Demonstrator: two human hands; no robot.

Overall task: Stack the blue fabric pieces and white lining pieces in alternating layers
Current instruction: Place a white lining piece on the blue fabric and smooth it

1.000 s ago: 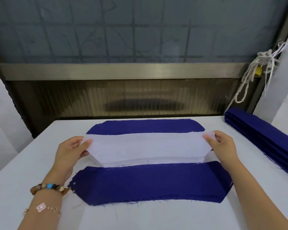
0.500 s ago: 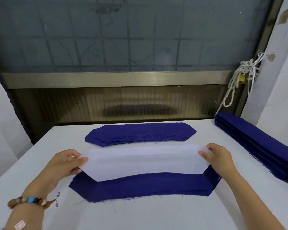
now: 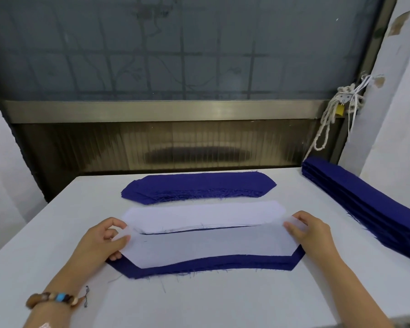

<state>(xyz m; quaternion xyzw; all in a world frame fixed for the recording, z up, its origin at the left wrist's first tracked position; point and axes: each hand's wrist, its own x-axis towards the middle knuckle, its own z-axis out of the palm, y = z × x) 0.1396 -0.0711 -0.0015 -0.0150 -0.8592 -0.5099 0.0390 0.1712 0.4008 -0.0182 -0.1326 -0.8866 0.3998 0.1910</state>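
So the person is holding one white lining piece (image 3: 211, 247) by its two ends: the left hand (image 3: 104, 240) is pinching the left tip, thumb on top, and the right hand (image 3: 310, 230) is gripping the right tip the same way. The piece is sitting over the near blue stack (image 3: 211, 265), with blue showing along the front edge and both angled corners. Hard to say if it's lying fully flat or hanging a hair above. Just behind it a white pile (image 3: 204, 215) is resting on the table (image 3: 199, 304), and further back a blue pile (image 3: 199, 185). A long heap of blue cloth (image 3: 365, 200) is lying along the right edge. A beaded bracelet (image 3: 55, 299) is showing on the left wrist.
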